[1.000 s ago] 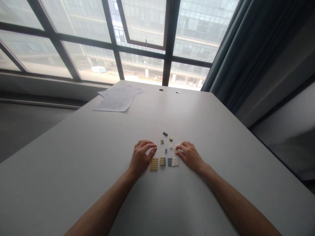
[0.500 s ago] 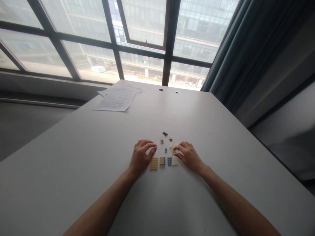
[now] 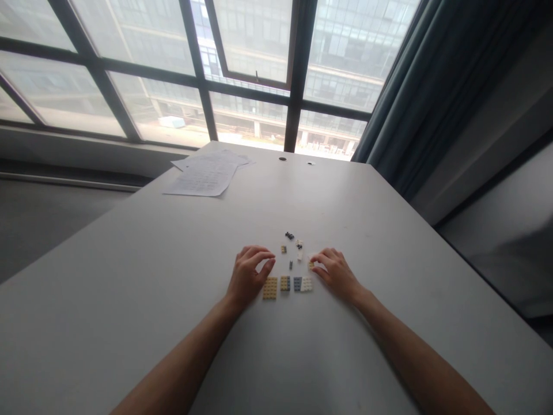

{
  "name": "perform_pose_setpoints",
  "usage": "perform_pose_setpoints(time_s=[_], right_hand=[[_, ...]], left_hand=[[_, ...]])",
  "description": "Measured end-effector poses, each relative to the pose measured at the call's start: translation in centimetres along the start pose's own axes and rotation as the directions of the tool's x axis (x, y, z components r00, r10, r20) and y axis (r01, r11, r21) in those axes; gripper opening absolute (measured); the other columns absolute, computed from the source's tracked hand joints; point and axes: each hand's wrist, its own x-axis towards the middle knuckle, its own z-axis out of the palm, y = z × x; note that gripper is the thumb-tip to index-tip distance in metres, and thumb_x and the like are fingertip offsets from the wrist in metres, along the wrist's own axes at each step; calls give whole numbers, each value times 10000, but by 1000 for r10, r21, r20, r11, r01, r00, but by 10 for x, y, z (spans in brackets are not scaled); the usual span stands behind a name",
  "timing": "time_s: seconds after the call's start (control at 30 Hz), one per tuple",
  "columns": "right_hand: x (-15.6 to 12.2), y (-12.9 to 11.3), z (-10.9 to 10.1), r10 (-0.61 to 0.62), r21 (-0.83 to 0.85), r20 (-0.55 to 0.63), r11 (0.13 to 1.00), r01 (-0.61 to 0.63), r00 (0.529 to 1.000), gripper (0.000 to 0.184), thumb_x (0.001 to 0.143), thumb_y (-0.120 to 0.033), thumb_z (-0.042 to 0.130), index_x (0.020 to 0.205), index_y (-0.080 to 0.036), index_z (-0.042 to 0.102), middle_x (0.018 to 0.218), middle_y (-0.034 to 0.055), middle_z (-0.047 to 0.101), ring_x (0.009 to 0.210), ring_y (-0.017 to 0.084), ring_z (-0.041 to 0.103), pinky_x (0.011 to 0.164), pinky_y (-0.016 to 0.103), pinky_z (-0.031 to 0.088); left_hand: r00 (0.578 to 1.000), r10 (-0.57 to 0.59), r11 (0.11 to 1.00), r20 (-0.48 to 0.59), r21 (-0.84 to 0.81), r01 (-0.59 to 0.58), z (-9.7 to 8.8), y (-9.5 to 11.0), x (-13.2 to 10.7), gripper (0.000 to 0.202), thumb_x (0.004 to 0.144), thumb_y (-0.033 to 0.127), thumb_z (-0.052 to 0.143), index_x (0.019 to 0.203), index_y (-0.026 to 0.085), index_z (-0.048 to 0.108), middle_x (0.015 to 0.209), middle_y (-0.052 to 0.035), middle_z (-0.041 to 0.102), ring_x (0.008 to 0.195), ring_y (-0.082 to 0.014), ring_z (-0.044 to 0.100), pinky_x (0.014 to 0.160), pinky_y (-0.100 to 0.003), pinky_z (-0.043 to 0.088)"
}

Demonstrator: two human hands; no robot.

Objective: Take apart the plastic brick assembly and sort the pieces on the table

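My left hand point(image 3: 252, 272) rests on the table with its fingers curved and a gap between thumb and fingertips; nothing shows in it. Just below its thumb lies a tan studded plate point(image 3: 270, 288). My right hand point(image 3: 336, 271) pinches a small tan toy brick point(image 3: 311, 265) at the table surface. Between the hands stand a tan-and-grey block point(image 3: 285, 283), a dark grey plate point(image 3: 298, 283) and a white plate point(image 3: 307, 283) touching it. Above them lie a small grey piece point(image 3: 291, 265) and a small tan-grey piece point(image 3: 284, 249).
Farther back are small black pieces point(image 3: 289, 236) and white pieces point(image 3: 299, 256), some with black parts. Printed papers point(image 3: 203, 176) lie at the table's far left. The white table point(image 3: 129, 259) reaches toward a window, with a dark curtain point(image 3: 401, 104) at right.
My right hand has slid a little to the right with the tan brick, away from the white plate. My left hand has stayed in place.
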Motion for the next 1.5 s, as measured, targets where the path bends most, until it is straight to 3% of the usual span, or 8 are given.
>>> perform_pose_setpoints(time_s=[0.37,0.57,0.73,0.83,1.07,1.2,1.37,1.5], right_hand=[[-15,-3,-3,-11,28,-12,1000,12,1000,101,880,-241,602,970,-217,638,988,52,614,971,205,524,880,354,377],[-31,-36,-3,-139,64,-42,988,142,989,143,876,-311,614,988,-224,633,950,56,616,923,204,526,852,345,384],[-38,-67,9,-308,49,41,951,306,950,179,876,-378,604,952,-219,633,909,49,616,911,204,509,861,339,367],[-37,-76,17,-342,13,69,940,342,937,177,885,-383,586,918,-216,631,882,46,608,879,200,498,880,346,355],[-38,-82,19,-275,24,109,962,274,955,146,860,-332,614,939,-210,624,913,47,604,899,205,491,895,358,357],[-36,-80,14,-273,79,85,961,267,958,227,839,-391,643,980,-215,629,934,52,609,912,212,501,870,355,378],[7,-63,7,-117,105,-42,987,121,992,243,825,-315,673,1042,-217,626,966,56,602,955,213,519,892,359,390],[50,-50,11,11,43,-6,999,-10,1000,313,835,-267,646,1139,-206,606,1044,80,590,1015,226,514,906,369,398]], left_hand=[[1000,-11,1000,-1,8,11,-1,2,1,180,879,301,529,841,205,677,914,-52,670,941,-204,560,879,-389,430],[1000,-2,1000,-7,10,2,-1,3,1,170,881,294,533,845,207,675,907,-49,669,935,-206,561,870,-388,434],[1000,-8,1000,-12,22,9,0,1,-1,157,876,281,540,845,209,676,912,-44,666,947,-203,561,885,-380,429],[1000,-11,1000,-12,27,11,1,0,-1,154,873,280,545,841,208,677,916,-43,665,946,-202,559,891,-381,427],[1000,-7,1000,-12,26,7,0,2,0,156,876,282,541,845,210,675,913,-45,666,952,-206,558,892,-383,426],[1000,-12,1000,-10,26,12,0,3,-1,151,873,282,544,843,212,675,920,-45,667,955,-207,558,901,-388,422],[1000,1,1000,-12,21,-1,-2,4,0,160,869,292,546,838,210,680,903,-48,669,941,-210,561,881,-391,429],[1000,-1,1000,-3,23,1,-2,3,0,155,870,296,547,849,215,677,914,-48,668,945,-210,563,884,-392,427]])
